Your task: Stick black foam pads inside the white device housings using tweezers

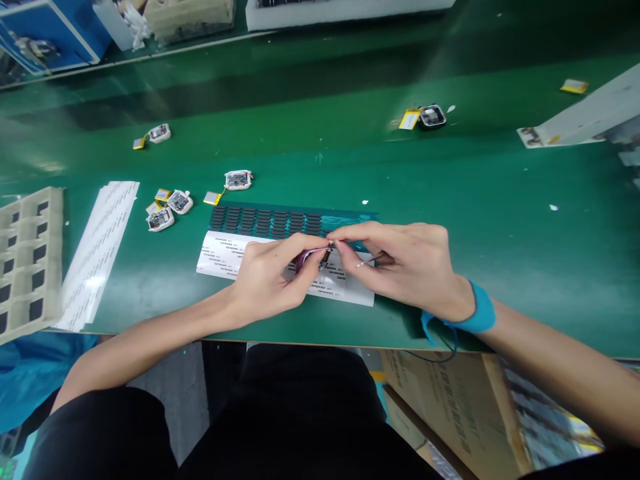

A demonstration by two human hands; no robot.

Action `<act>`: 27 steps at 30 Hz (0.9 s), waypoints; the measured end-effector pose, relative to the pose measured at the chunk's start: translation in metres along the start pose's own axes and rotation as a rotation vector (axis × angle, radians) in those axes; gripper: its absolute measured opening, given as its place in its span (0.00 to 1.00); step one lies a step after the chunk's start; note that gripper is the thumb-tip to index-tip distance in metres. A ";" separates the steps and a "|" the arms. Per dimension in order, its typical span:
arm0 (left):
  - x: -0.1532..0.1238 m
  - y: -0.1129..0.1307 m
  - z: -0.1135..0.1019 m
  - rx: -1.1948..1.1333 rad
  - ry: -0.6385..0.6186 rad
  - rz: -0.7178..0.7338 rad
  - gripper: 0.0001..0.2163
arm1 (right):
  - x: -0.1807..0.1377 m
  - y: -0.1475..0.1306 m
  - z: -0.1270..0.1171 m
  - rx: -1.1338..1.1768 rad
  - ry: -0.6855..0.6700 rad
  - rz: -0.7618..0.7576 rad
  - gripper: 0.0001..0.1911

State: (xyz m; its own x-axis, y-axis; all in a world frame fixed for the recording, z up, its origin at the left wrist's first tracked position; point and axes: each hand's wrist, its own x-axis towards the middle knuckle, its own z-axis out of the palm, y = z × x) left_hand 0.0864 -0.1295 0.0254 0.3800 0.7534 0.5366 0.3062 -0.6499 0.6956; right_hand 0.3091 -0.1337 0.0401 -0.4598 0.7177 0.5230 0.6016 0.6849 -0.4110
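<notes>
My left hand (275, 270) is closed on a small purple-edged device housing (311, 253), largely hidden by the fingers. My right hand (405, 263) meets it from the right, with thumb and index finger pinched at the housing's upper edge on a tiny part I cannot make out. A thin metal tool (369, 262), probably tweezers, is tucked in the curled fingers of that hand. Beneath both hands lies a printed white backing sheet (220, 255). Just behind it is a sheet with rows of dark adhesive pieces (265, 221).
Small white housings with circuit boards (238, 179) and wired yellow-edged batteries (213, 198) lie at left. A black housing (433, 117) sits at the back right. Left are white strips (103, 247) and a beige compartment tray (50, 260). A white bracket (575, 113) stands right. A blue band (483, 308) circles my right wrist.
</notes>
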 end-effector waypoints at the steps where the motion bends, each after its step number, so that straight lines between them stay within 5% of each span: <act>1: 0.000 0.000 0.000 0.014 0.001 0.014 0.05 | 0.000 0.000 0.000 0.023 -0.003 0.015 0.04; 27: -0.003 -0.006 0.001 0.169 0.049 0.203 0.07 | 0.003 0.008 -0.004 0.177 -0.086 0.109 0.04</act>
State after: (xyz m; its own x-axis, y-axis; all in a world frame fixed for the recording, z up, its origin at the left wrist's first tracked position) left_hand 0.0841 -0.1280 0.0192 0.4073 0.6068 0.6826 0.3709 -0.7928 0.4835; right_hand 0.3151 -0.1265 0.0413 -0.4568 0.7914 0.4063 0.5299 0.6089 -0.5902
